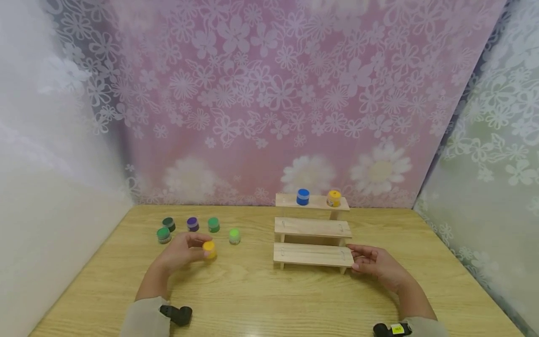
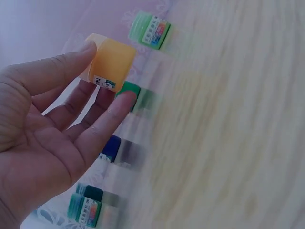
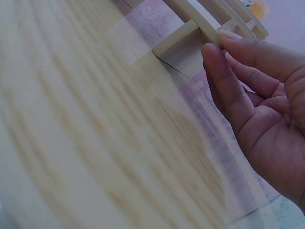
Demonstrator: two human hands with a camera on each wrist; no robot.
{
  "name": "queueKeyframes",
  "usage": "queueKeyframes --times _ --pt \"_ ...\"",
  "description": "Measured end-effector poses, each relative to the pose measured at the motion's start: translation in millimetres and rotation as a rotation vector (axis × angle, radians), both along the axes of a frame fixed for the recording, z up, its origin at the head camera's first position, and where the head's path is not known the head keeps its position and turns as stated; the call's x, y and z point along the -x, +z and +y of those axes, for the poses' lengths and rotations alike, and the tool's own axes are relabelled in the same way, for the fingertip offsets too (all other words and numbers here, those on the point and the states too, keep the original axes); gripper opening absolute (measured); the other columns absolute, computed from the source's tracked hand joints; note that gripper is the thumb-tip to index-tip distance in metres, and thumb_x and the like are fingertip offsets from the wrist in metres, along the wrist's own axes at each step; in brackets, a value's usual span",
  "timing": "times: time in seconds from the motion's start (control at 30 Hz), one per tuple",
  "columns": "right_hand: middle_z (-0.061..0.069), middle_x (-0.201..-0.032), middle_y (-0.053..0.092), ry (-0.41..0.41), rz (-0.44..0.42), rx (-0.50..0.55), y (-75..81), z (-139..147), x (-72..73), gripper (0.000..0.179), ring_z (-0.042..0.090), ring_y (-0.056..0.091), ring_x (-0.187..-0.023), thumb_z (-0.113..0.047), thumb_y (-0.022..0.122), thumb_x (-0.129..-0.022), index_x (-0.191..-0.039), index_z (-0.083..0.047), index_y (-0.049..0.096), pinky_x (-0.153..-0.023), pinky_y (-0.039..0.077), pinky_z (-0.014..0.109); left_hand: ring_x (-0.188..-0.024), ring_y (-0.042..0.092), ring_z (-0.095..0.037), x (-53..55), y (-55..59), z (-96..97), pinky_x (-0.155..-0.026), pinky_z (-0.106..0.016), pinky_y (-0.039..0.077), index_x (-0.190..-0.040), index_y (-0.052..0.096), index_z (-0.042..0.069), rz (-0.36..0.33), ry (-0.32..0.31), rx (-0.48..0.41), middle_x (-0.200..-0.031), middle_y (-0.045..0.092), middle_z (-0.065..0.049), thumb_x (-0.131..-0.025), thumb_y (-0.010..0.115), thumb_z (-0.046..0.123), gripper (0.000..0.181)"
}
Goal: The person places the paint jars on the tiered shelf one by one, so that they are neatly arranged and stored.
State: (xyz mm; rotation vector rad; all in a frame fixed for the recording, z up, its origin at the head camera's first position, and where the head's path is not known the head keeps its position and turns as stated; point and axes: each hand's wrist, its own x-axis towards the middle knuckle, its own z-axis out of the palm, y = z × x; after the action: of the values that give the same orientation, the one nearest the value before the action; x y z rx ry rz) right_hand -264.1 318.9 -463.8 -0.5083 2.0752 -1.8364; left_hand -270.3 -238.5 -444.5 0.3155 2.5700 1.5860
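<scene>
My left hand [image 1: 178, 255] pinches a small yellow paint jar [image 1: 209, 250] between thumb and fingers, at the left of the table. In the left wrist view this jar [image 2: 113, 62] is tilted, with part of its label showing. On the right, my right hand [image 1: 381, 266] holds the right end of the lowest step of a three-tier wooden stand [image 1: 313, 254]. The right wrist view has the thumb and index finger at the corner of that step, by a wooden leg [image 3: 177, 39]. A blue jar [image 1: 302, 197] and another yellow jar [image 1: 334, 199] stand on the top step.
Behind the left hand are a light green jar [image 1: 234, 236], a green jar [image 1: 213, 225], a purple jar [image 1: 193, 224], a dark green jar [image 1: 169, 224] and another green jar [image 1: 163, 235]. A flowered curtain [image 1: 273, 117] hangs behind the wooden table [image 1: 252, 299].
</scene>
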Motion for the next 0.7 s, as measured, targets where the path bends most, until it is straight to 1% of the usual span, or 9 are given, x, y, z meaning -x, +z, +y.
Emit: queueKeyframes --times 0.13,0.23,0.3,0.4,0.53,0.7 --pt "0.004 -0.119 0.060 -0.010 -0.014 -0.006 0.4 0 0.8 0.064 0.013 0.064 -0.097 0.000 0.062 -0.094 -0.144 0.017 0.026 -0.084 0.056 0.033 -0.116 0.057 -0.028 -1.0 6.1 6.7 -0.097 -0.048 0.048 -0.125 0.065 0.005 0.014 0.021 -0.005 -0.117 0.066 -0.005 -0.084 0.079 0.019 0.046" --pt "0.004 -0.119 0.059 -0.015 -0.013 -0.011 0.0 0 0.5 0.065 0.013 0.063 -0.097 0.000 0.063 -0.094 -0.145 0.017 0.026 -0.085 0.056 0.033 -0.118 0.055 -0.030 -2.2 12.1 12.1 -0.097 -0.051 0.047 -0.125 0.065 0.005 0.042 0.013 -0.019 -0.118 0.065 -0.006 -0.084 0.079 0.019 0.045" --pt "0.005 -0.119 0.059 -0.013 -0.006 -0.011 -0.3 0 -0.1 0.065 0.013 0.063 -0.097 -0.001 0.063 -0.094 -0.144 0.017 0.027 -0.085 0.056 0.034 -0.120 0.054 -0.030 -3.5 16.9 16.5 -0.099 -0.052 0.046 -0.124 0.067 0.008 0.059 0.021 -0.019 -0.119 0.065 -0.005 -0.084 0.079 0.021 0.045" --pt "0.005 -0.119 0.060 -0.017 -0.006 -0.005 -0.4 0 -0.9 0.065 0.013 0.064 -0.097 -0.001 0.064 -0.093 -0.144 0.017 0.028 -0.085 0.056 0.033 -0.121 0.053 -0.031 -5.6 23.7 22.9 -0.099 -0.052 0.046 -0.124 0.067 0.009 0.077 0.017 -0.041 -0.120 0.064 -0.006 -0.084 0.079 0.022 0.044" --pt "0.004 -0.119 0.059 -0.032 -0.017 -0.005 -0.1 0 -1.5 0.065 0.013 0.063 -0.097 -0.001 0.065 -0.092 -0.144 0.015 0.030 -0.085 0.056 0.033 -0.122 0.051 -0.031 -9.3 31.1 30.9 -0.096 -0.047 0.050 -0.124 0.067 0.008 0.082 0.010 -0.087 -0.120 0.064 -0.007 -0.084 0.079 0.021 0.043" --pt "0.006 -0.120 0.057 -0.021 -0.010 -0.022 2.1 -1 -2.4 0.064 0.013 0.062 -0.099 -0.003 0.064 -0.094 -0.144 0.015 0.030 -0.085 0.056 0.034 -0.117 0.055 -0.031 -13.2 37.0 42.4 -0.088 -0.036 0.055 -0.123 0.067 0.005 0.114 0.023 -0.138 -0.120 0.064 -0.009 -0.083 0.080 0.019 0.043"
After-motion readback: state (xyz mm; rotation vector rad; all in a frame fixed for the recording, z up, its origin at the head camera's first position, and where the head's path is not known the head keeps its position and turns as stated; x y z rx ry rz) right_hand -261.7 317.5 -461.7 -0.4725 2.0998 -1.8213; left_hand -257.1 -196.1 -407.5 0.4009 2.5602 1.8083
